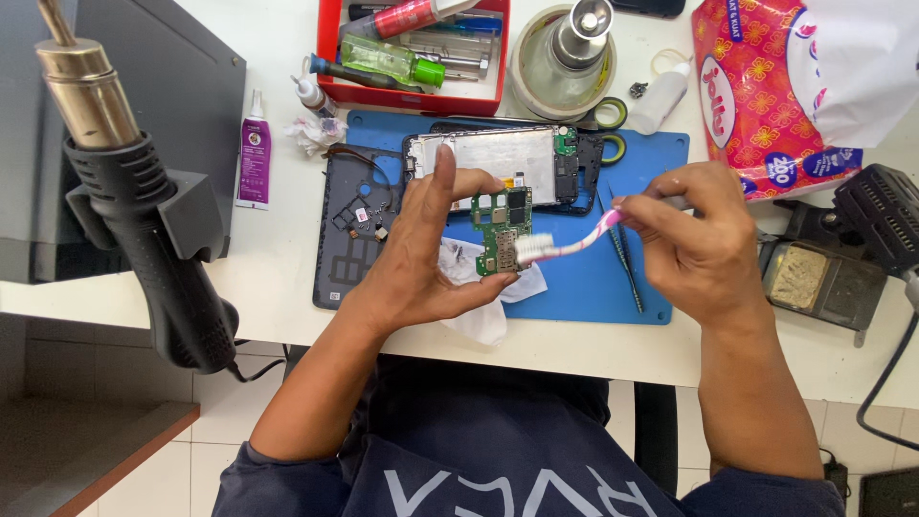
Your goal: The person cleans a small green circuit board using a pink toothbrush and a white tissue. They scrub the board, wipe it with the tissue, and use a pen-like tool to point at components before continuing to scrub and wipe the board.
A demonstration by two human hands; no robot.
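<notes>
My left hand [426,254] pinches a small green circuit board [501,228] upright above the blue work mat [661,158]. My right hand [699,239] grips a pink and white toothbrush [565,244], and its white bristles touch the lower part of the board. Behind the board lies an opened phone frame [498,158] with a silver shield. A dark phone back cover [349,235] rests on the mat's left end. A crumpled white tissue [479,321] sits under my left hand.
A black hot-air gun [144,211] stands on its holder at the left. A red tray [330,57] of tools, a tape roll with a metal cylinder [565,53], glue tubes [255,153], a tissue pack [766,96] and a soldering stand [823,278] ring the mat. Tweezers [627,263] lie on the mat.
</notes>
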